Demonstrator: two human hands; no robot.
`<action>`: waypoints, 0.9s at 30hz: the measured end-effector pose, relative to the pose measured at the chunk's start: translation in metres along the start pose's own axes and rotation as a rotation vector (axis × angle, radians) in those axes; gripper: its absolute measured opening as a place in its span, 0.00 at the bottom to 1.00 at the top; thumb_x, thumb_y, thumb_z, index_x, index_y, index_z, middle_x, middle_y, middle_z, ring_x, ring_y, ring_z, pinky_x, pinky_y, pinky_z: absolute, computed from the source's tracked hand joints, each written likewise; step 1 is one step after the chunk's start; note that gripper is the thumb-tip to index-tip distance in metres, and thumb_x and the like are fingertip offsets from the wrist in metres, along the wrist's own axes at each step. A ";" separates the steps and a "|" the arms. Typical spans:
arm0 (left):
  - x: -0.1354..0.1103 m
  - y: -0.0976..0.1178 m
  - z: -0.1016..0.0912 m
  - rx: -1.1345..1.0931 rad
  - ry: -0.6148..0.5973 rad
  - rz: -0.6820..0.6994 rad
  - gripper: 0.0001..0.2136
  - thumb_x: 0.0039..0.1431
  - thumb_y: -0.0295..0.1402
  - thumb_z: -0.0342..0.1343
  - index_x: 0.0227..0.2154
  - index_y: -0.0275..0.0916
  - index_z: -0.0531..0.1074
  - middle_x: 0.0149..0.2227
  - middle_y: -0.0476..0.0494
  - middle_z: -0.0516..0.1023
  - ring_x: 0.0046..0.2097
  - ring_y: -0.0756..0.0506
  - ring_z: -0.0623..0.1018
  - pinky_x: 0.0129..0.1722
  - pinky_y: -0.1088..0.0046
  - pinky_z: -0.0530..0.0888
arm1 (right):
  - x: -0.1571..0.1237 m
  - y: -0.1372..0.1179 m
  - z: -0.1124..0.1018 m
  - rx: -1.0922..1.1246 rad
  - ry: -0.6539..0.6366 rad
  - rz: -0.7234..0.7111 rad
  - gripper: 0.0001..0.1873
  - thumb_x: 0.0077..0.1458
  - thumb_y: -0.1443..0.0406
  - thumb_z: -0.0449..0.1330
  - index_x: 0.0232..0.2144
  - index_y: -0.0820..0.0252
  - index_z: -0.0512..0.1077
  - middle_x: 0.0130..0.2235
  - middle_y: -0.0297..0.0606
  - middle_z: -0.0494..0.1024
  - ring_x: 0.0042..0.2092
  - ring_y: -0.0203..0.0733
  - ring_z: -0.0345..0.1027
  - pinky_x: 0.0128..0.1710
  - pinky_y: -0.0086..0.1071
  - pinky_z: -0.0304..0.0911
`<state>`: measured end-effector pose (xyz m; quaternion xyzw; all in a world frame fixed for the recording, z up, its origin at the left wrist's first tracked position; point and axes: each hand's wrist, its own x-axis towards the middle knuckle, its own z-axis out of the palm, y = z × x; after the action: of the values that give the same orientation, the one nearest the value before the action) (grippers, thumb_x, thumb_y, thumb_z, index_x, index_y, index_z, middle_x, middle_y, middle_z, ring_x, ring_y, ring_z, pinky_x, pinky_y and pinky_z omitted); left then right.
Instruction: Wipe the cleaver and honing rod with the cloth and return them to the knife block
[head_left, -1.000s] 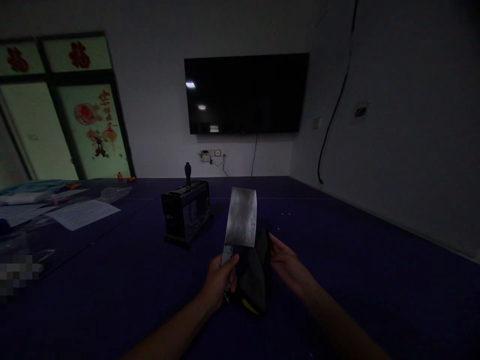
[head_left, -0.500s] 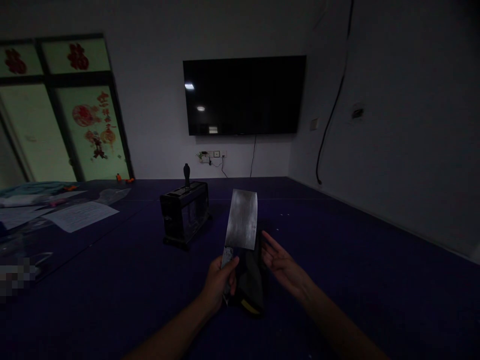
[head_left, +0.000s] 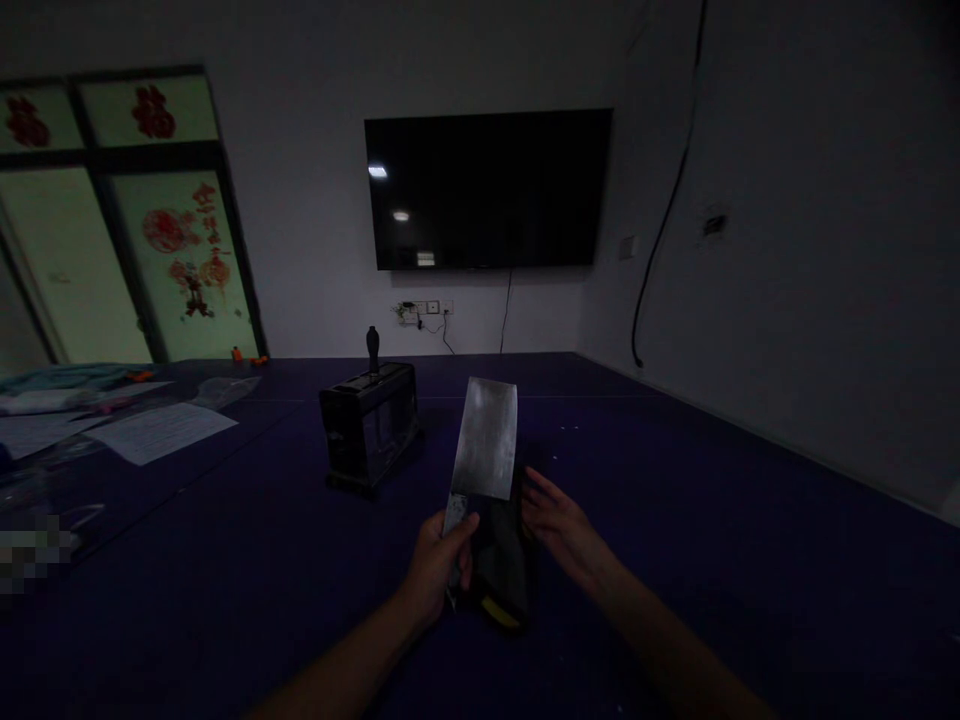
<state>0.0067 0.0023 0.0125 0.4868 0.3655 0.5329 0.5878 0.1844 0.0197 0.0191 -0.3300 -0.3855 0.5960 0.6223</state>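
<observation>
My left hand (head_left: 439, 560) is wrapped round the handle of a cleaver (head_left: 486, 438), whose broad grey blade points up and away from me. My right hand (head_left: 566, 525) has its fingers stretched out beside a dark, soft-looking item (head_left: 501, 565) with a yellow strip at its near end. The fingertips are at that item's right edge; whether they touch it I cannot tell in the dim light. The cleaver's blade partly covers the far end of the item.
Beyond my left hand stands a black knife block (head_left: 371, 425) with one dark handle (head_left: 373, 348) sticking up. Papers (head_left: 163, 430) and clear plastic (head_left: 225, 390) lie at the left on the dark blue table (head_left: 675, 560). A television (head_left: 491, 190) hangs on the back wall.
The cleaver has tilted slightly and its blade has shifted a little to the right. My right hand has moved slightly, its fingers a bit more bent. The knife block has not moved.
</observation>
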 end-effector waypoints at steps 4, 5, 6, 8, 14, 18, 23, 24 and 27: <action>0.000 0.000 0.000 -0.002 0.005 0.006 0.21 0.43 0.51 0.61 0.20 0.38 0.61 0.10 0.59 0.60 0.11 0.56 0.60 0.13 0.80 0.53 | -0.002 -0.003 0.003 -0.314 0.158 -0.016 0.36 0.39 0.56 0.69 0.51 0.59 0.68 0.45 0.45 0.76 0.44 0.48 0.71 0.37 0.35 0.66; 0.000 0.000 0.000 -0.002 0.004 0.006 0.21 0.43 0.51 0.61 0.20 0.38 0.61 0.10 0.58 0.60 0.11 0.56 0.60 0.13 0.80 0.53 | -0.002 -0.003 0.003 -0.381 0.137 -0.029 0.34 0.40 0.53 0.67 0.49 0.60 0.70 0.43 0.45 0.77 0.44 0.49 0.71 0.37 0.35 0.66; 0.000 0.000 -0.001 -0.003 0.003 0.006 0.21 0.43 0.51 0.61 0.20 0.38 0.61 0.10 0.58 0.60 0.11 0.56 0.60 0.13 0.80 0.53 | -0.002 -0.003 0.003 -0.432 0.089 -0.053 0.32 0.40 0.51 0.66 0.46 0.61 0.72 0.41 0.44 0.78 0.44 0.50 0.71 0.37 0.36 0.65; 0.000 -0.001 -0.001 -0.004 0.001 0.013 0.21 0.43 0.51 0.60 0.20 0.38 0.61 0.10 0.58 0.60 0.11 0.56 0.60 0.13 0.80 0.53 | -0.002 -0.002 0.003 -0.494 -0.041 -0.119 0.28 0.42 0.49 0.64 0.41 0.61 0.75 0.40 0.43 0.79 0.43 0.50 0.71 0.41 0.38 0.64; 0.002 -0.003 -0.002 -0.009 -0.003 0.013 0.21 0.44 0.50 0.60 0.20 0.38 0.62 0.10 0.58 0.61 0.10 0.55 0.61 0.12 0.80 0.54 | 0.000 0.011 0.002 -0.632 -0.080 -0.210 0.24 0.42 0.47 0.62 0.26 0.63 0.76 0.28 0.38 0.77 0.31 0.43 0.69 0.31 0.33 0.62; 0.004 -0.005 -0.003 -0.006 0.002 0.015 0.21 0.43 0.51 0.60 0.20 0.38 0.61 0.10 0.58 0.60 0.10 0.55 0.61 0.11 0.81 0.53 | 0.004 0.011 -0.003 -0.633 0.126 -0.226 0.27 0.43 0.44 0.58 0.20 0.63 0.71 0.21 0.35 0.72 0.25 0.38 0.63 0.24 0.30 0.56; 0.005 -0.004 -0.004 -0.009 0.020 0.001 0.21 0.43 0.52 0.60 0.20 0.39 0.60 0.10 0.59 0.60 0.10 0.55 0.60 0.11 0.81 0.53 | 0.000 -0.017 -0.014 -0.358 0.622 -0.297 0.25 0.44 0.45 0.56 0.26 0.62 0.70 0.25 0.36 0.73 0.26 0.39 0.64 0.24 0.31 0.58; 0.005 -0.004 -0.004 -0.010 0.025 0.001 0.21 0.43 0.52 0.60 0.21 0.39 0.60 0.10 0.59 0.59 0.10 0.55 0.60 0.11 0.81 0.53 | -0.004 -0.025 -0.015 -0.347 0.730 -0.355 0.24 0.46 0.45 0.55 0.28 0.62 0.70 0.26 0.36 0.73 0.27 0.40 0.64 0.24 0.31 0.58; 0.005 -0.003 -0.003 -0.015 0.036 -0.001 0.21 0.43 0.52 0.60 0.21 0.39 0.60 0.10 0.59 0.60 0.10 0.55 0.60 0.11 0.81 0.54 | -0.017 -0.046 -0.014 -0.553 1.048 -0.546 0.26 0.54 0.47 0.47 0.30 0.63 0.70 0.28 0.42 0.73 0.31 0.46 0.67 0.28 0.36 0.60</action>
<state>0.0051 0.0076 0.0089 0.4726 0.3722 0.5438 0.5851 0.2195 0.0002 0.0511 -0.6148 -0.2403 0.0555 0.7491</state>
